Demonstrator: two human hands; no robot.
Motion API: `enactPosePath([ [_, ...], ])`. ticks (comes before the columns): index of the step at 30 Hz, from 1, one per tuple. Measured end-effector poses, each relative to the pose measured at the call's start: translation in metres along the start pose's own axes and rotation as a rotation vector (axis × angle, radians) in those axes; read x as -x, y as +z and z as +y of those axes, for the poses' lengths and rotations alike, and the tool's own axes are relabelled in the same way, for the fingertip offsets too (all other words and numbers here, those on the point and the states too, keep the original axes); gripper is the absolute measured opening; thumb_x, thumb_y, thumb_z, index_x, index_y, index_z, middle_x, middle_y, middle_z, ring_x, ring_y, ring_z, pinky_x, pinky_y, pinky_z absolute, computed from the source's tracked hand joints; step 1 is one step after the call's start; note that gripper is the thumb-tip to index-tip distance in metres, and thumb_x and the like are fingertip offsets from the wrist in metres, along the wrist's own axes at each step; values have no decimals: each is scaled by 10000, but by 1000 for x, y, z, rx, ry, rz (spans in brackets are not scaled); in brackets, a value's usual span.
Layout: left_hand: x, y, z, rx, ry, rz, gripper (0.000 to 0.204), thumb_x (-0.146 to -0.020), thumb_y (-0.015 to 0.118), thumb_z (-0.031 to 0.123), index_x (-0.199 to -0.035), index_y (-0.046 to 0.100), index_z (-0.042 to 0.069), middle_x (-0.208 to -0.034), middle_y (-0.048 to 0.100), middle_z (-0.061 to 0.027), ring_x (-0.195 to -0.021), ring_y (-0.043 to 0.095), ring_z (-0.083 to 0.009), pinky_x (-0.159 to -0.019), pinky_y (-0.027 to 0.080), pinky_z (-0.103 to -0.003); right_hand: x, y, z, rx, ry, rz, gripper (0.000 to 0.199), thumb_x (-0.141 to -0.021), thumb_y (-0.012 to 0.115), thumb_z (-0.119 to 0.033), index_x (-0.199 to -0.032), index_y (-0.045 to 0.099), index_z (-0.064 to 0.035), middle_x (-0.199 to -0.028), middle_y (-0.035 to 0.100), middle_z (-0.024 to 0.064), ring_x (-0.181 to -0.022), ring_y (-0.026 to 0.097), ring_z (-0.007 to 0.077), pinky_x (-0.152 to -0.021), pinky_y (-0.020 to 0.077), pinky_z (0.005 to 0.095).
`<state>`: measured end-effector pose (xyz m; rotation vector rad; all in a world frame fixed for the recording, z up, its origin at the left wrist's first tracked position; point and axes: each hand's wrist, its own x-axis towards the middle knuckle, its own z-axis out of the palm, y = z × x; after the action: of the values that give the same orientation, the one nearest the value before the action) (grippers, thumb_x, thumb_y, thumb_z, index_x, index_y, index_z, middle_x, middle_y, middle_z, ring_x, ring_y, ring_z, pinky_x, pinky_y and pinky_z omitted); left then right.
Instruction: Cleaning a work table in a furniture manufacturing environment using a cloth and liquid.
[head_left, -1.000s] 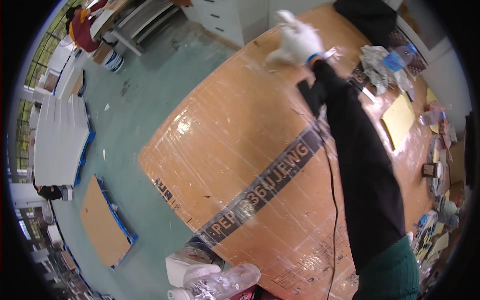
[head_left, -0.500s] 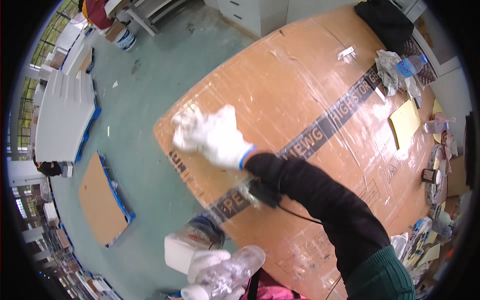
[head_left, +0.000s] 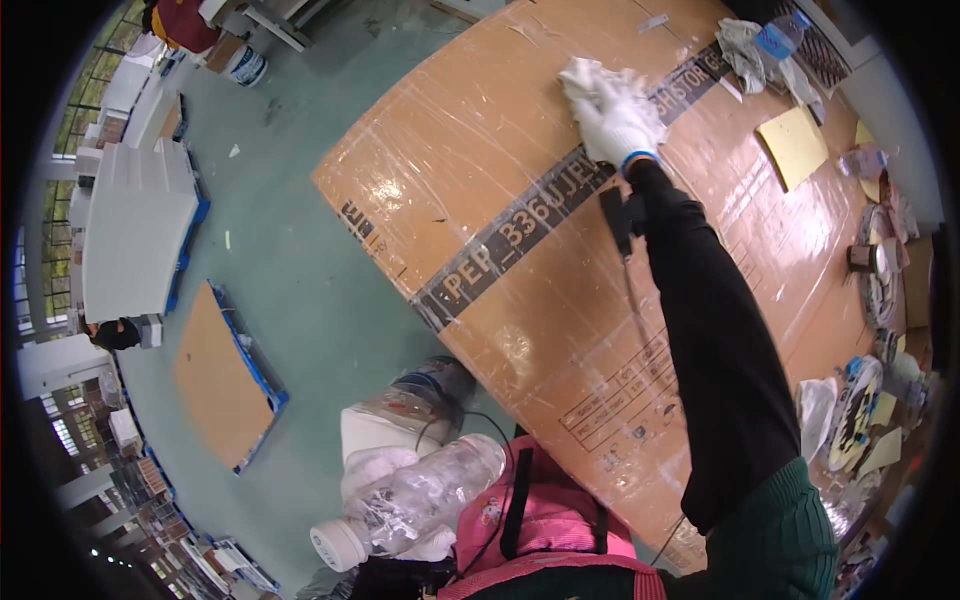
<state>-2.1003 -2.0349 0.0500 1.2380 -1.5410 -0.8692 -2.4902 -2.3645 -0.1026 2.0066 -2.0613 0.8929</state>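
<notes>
In a white work glove, my right hand presses a crumpled white rag onto the cardboard-covered tabletop, which has a shiny plastic film or tape over it. The hand is near a dark printed stripe that crosses the cardboard at a slant. Low in the view, my left hand, gloved in white too, grips a clear plastic bottle with a white cap pointing down to the left. The bottle hides most of that hand's fingers.
Along the table's right side lie yellow pads, a water bottle with blue label, a tape roll and assorted clutter. A white container stands beside the near edge. Pallets with white sheets and a brown board rest on the green floor.
My right hand has swept the rag from the table's left corner far to the right and away from me. My left hand still holds the bottle, now showing more fully in view.
</notes>
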Motion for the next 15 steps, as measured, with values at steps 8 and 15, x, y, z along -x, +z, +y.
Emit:
enactPosePath([
  [8, 36, 7, 20, -129, -46, 108, 920, -644, 858, 618, -1225, 507, -2, -1063, 585, -133, -956, 609, -279, -802, 517, -393, 242, -13, -248, -302, -428, -582, 188, -850, 606, -202, -1008, 685, -138, -793, 651, 38, -778, 659, 272, -747, 429, 494],
  [15, 88, -41, 38, -98, -49, 195, 1008, -649, 836, 697, -1279, 470, 0, -1119, 551, -137, -999, 579, -259, -837, 495, -398, 213, -142, -116, -833, 173, -190, 278, -707, 779, -82, -977, 728, -128, -953, 728, 112, -918, 706, 317, -791, 574, 393],
])
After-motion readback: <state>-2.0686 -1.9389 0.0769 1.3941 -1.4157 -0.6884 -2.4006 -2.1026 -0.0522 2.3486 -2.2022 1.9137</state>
